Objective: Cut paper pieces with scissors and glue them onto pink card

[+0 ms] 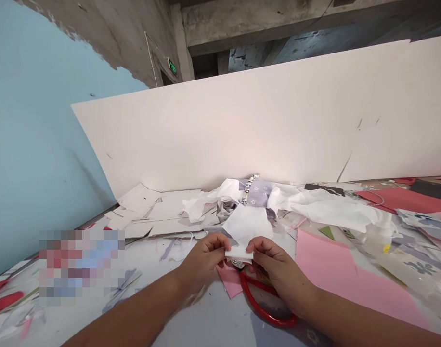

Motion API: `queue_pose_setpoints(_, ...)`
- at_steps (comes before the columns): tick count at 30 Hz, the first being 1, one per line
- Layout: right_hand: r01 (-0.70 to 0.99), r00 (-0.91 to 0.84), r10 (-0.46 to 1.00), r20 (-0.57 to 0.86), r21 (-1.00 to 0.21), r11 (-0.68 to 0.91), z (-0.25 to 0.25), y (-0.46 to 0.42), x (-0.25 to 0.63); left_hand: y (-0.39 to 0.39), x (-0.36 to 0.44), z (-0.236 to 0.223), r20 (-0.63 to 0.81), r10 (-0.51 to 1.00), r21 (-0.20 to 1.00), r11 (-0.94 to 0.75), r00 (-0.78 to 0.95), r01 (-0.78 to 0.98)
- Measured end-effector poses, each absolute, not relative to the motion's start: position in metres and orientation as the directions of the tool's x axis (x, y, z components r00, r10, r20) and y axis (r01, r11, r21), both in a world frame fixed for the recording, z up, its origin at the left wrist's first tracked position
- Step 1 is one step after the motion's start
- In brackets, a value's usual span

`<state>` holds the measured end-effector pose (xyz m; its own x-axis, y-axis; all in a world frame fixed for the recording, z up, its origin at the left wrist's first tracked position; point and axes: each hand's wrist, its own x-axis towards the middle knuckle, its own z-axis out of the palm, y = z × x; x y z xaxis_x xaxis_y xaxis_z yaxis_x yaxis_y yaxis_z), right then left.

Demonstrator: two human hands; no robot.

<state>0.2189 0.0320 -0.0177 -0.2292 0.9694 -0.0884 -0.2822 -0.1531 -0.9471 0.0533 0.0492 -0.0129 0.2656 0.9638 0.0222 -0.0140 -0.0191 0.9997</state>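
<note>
Between my two hands is a small folded strip of white paper or thin cloth (239,253); I cannot tell which material. My left hand (209,254) pinches its left end between thumb and fingers. At the right end, my right hand (271,259) grips it the same way. Red-handled scissors (256,304) lie on the table just below, partly hidden by my right hand and the strip. A pink scrap (230,282) sits under the scissors. Behind the strip lies a white sheet (247,222).
Cardboard pieces (159,212) are stacked at the back left. A large pink sheet (343,274) and a clear plastic bottle (404,270) lie to the right, with red sheets (408,198) beyond. A tall white board (260,120) borders the table's back. A blurred patch covers the left.
</note>
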Motion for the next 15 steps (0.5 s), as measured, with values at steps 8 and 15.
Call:
queue_pose_setpoints(8, -0.173, -0.233, 0.969, -0.081, -0.977, -0.124, -0.0202, 0.0320, 0.2194, 0.0518, 0.0518, -0.0139, -0.052, 0.955, 0.990, 0.088, 0.291, -0.110)
queue_pose_setpoints(15, -0.132, -0.251, 0.968, -0.014, -0.990, -0.049, -0.0247, 0.0327, 0.2200, 0.0502, 0.0502, -0.0147, -0.029, 0.945, 0.987, 0.078, 0.325, -0.140)
